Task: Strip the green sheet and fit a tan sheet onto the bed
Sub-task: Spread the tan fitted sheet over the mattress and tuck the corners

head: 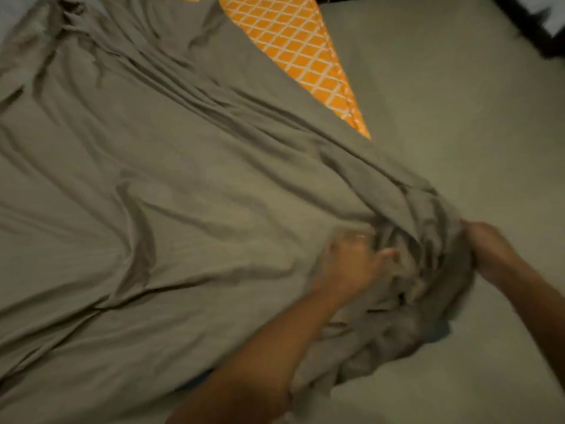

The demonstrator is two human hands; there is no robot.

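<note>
A tan sheet (pixel 171 191) lies rumpled over most of the bed, with long creases running toward its bunched corner (pixel 428 270) at the lower right. My left hand (pixel 348 264) grips a fold of that bunched corner. My right hand (pixel 486 246) holds the far side of the same bunch, its fingers hidden in the cloth. An orange mattress (pixel 305 47) with a white diamond pattern shows bare at the top centre. The frame is blurred by motion.
Pale floor (pixel 458 117) fills the right side past the bed corner. A dark piece of furniture (pixel 532 29) stands at the top right. A small blue-grey patch (pixel 441 330) peeks out beneath the bunched cloth.
</note>
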